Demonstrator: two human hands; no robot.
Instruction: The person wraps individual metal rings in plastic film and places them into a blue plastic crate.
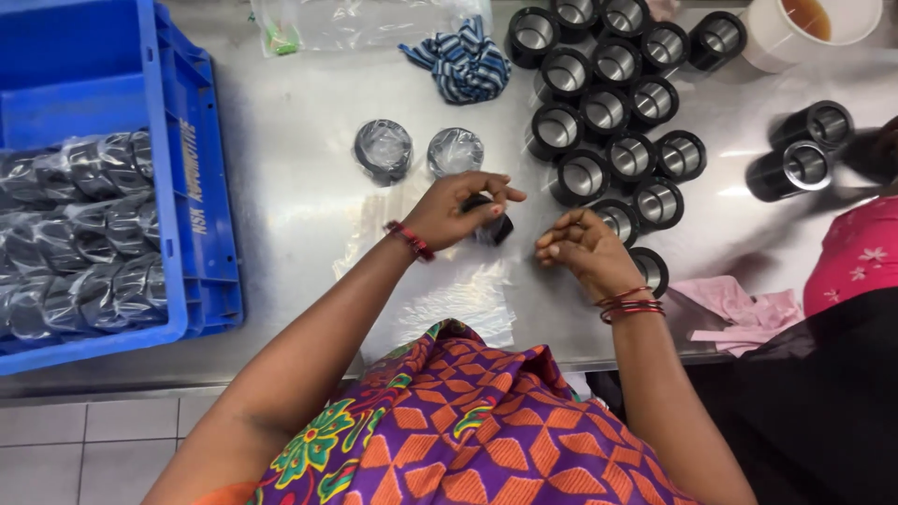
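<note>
Where hands (519,229) work, crowded black sleeves (608,112).

Steel worktop (309,309). Blue crate (201,187) at nine o'clock, holding wrapped dark parts (79,234). Striped cloth (463,61) and clear bag (365,21) at twelve. White cup (776,37) of brown liquid at one o'clock. Pink cloth (739,313) at four.

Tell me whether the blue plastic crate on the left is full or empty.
Partly full. The blue plastic crate holds rows of black cylindrical parts wrapped in clear plastic, while its upper section shows bare blue floor.
</note>
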